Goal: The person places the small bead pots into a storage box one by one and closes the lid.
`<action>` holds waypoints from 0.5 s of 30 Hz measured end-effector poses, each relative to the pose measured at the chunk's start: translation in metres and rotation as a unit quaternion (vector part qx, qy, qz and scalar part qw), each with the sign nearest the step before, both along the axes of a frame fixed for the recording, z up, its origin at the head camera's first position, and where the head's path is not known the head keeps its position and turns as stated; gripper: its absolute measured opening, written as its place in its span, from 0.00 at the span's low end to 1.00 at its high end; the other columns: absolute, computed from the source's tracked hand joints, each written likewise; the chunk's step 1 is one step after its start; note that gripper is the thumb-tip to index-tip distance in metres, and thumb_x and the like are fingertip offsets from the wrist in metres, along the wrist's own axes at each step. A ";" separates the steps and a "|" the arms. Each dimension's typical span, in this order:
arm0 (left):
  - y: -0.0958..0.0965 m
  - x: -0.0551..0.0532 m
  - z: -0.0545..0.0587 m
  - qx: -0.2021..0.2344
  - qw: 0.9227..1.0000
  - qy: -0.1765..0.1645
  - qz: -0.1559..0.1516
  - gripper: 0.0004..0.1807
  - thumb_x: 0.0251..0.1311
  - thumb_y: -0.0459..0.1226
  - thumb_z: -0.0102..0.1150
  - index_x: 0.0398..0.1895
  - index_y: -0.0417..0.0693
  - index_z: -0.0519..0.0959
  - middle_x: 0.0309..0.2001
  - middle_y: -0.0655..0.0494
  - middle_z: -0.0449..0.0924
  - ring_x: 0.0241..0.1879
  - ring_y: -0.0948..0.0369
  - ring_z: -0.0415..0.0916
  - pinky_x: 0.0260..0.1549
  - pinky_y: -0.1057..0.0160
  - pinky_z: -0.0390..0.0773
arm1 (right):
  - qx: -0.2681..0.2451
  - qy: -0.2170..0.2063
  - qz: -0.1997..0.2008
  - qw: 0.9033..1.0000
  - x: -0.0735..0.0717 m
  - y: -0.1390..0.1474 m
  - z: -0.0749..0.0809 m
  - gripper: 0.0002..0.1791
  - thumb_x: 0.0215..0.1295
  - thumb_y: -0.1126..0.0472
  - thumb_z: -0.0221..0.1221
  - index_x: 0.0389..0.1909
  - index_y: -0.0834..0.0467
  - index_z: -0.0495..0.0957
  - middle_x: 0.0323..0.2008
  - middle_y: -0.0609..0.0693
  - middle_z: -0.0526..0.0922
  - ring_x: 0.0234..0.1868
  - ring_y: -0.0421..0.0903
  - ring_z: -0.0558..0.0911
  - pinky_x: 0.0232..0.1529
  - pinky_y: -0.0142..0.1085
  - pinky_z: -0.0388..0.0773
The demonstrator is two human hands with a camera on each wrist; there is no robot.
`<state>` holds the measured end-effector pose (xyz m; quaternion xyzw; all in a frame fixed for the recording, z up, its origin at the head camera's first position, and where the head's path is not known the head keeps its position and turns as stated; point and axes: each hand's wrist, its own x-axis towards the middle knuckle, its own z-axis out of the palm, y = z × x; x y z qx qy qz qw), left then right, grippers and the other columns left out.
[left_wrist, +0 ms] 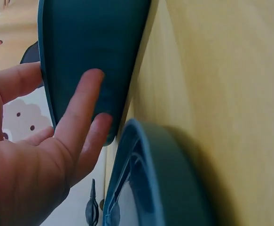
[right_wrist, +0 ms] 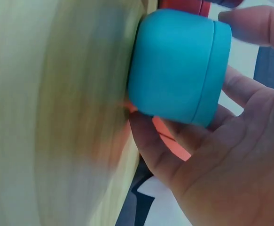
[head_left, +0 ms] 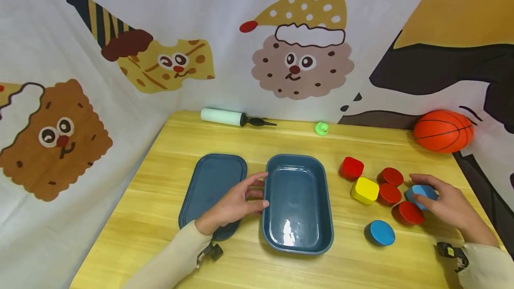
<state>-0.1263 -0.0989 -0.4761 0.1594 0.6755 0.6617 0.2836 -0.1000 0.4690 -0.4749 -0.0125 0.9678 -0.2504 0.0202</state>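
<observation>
Flat on the wooden table [head_left: 160, 168], a slate-blue lid [head_left: 213, 182] lies at 9 o'clock to the matching slate-blue bin [head_left: 297, 191], leaving the bin uncovered. A pale green pump [head_left: 222, 116] rests on its side along the back edge at 11 o'clock, probably out of the hands' way. A person's left hand [head_left: 233, 204] sits at the bin's 9 o'clock rim, thumb and fingers loosely spread rather than wrapped around it; the touch could steady the wall, though how hard it presses cannot be told. The bin stands between the hands, within reach of both. A green duck [head_left: 321, 129] is near the back edge, just past 12 o'clock. Toward 3 o'clock, four red blocks [head_left: 389, 194] and a yellow block [head_left: 365, 190] cluster close together, their flat bases likely keeping them from rolling; a round blue block [head_left: 379, 233] stands apart, nearer 4 o'clock. At 3 o'clock beyond them, the right hand [head_left: 447, 202] curls thumb and fingers around the sides of an angular blue block [head_left: 420, 191], a hold that seems suited to its upright walls. An orange basketball [head_left: 443, 130] sits at 2 o'clock beside the printed cloth [head_left: 225, 97], which may help keep it in place.
</observation>
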 end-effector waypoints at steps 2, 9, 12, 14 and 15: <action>0.001 0.000 -0.001 0.004 1.000 -0.006 0.000 0.46 0.69 0.30 0.66 0.85 0.52 0.54 0.76 0.35 0.63 0.69 0.37 0.73 0.48 0.51 0.89 | 0.007 -0.004 -0.006 1.000 0.002 0.002 0.000 0.33 0.73 0.53 0.66 0.72 0.63 0.71 0.66 0.76 0.74 0.62 0.76 0.72 0.52 0.70 0.71; 0.000 -0.001 -0.001 0.001 1.000 -0.010 0.004 0.47 0.69 0.30 0.67 0.86 0.54 0.54 0.77 0.37 0.63 0.68 0.37 0.74 0.47 0.50 0.90 | 0.005 -0.037 -0.043 0.998 0.008 0.005 0.002 0.42 0.68 0.46 0.71 0.73 0.67 0.68 0.65 0.80 0.72 0.58 0.79 0.74 0.44 0.59 0.81; 0.000 -0.001 -0.001 0.000 1.000 -0.012 0.006 0.47 0.69 0.30 0.67 0.86 0.54 0.55 0.77 0.37 0.63 0.68 0.38 0.75 0.47 0.50 0.89 | 0.000 -0.039 -0.052 0.998 0.008 0.004 0.004 0.44 0.67 0.44 0.72 0.72 0.68 0.68 0.64 0.79 0.74 0.57 0.77 0.78 0.36 0.36 0.81; 0.000 -0.001 -0.001 0.000 1.000 -0.014 0.007 0.47 0.69 0.31 0.68 0.86 0.55 0.55 0.77 0.37 0.64 0.68 0.38 0.75 0.47 0.50 0.89 | -0.003 -0.042 -0.059 0.997 0.007 0.004 0.005 0.45 0.67 0.43 0.72 0.72 0.69 0.68 0.63 0.79 0.74 0.55 0.76 0.79 0.32 0.30 0.78; 0.000 -0.001 -0.001 0.001 1.000 -0.016 0.007 0.47 0.69 0.31 0.68 0.86 0.54 0.55 0.76 0.37 0.64 0.67 0.38 0.75 0.47 0.50 0.89 | -0.003 -0.043 -0.063 0.997 0.007 0.003 0.006 0.45 0.67 0.44 0.71 0.72 0.69 0.68 0.63 0.79 0.73 0.54 0.76 0.79 0.33 0.33 0.81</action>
